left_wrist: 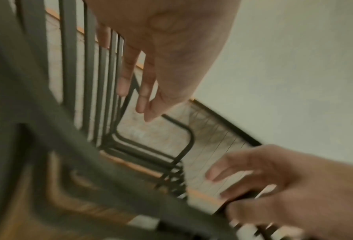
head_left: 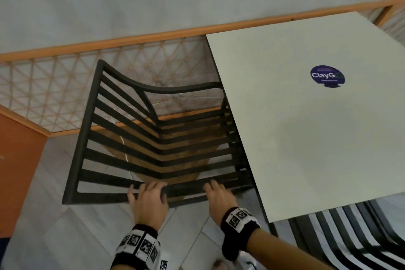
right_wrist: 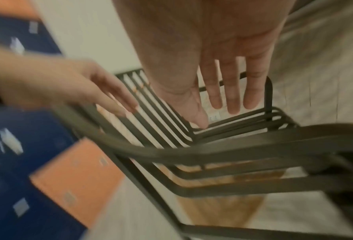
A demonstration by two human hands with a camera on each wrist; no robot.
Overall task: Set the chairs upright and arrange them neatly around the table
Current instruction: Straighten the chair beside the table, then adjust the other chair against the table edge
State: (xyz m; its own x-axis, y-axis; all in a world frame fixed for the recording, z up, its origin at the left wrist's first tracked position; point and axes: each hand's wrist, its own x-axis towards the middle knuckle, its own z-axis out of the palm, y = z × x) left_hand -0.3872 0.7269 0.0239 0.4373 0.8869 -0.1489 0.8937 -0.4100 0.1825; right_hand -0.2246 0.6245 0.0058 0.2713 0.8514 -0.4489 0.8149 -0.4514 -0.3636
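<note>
Pale tiled floor (head_left: pixel 65 226) with an orange-framed lattice railing (head_left: pixel 43 85) across the upper left of the head view; white wall above it. My left hand (head_left: pixel 148 200) sits at lower centre, fingers (right_wrist: pixel 109 97) straight and spread, tips resting on the near top rail of the black slatted chair (head_left: pixel 122 138); nothing is gripped. My right hand (head_left: pixel 218 198) lies just to its right, fingers (right_wrist: pixel 233 91) likewise extended and relaxed over the same rail; whether they touch it I cannot tell through the blur. The chair stands upright at centre frame, its right side tucked under the edge of the white table (head_left: pixel 306 138); the table fills the right of the frame and bears a round blue sticker (head_left: pixel 327 76). A second slatted chair (head_left: pixel 350 237) shows at lower right, partly beneath the table.
</note>
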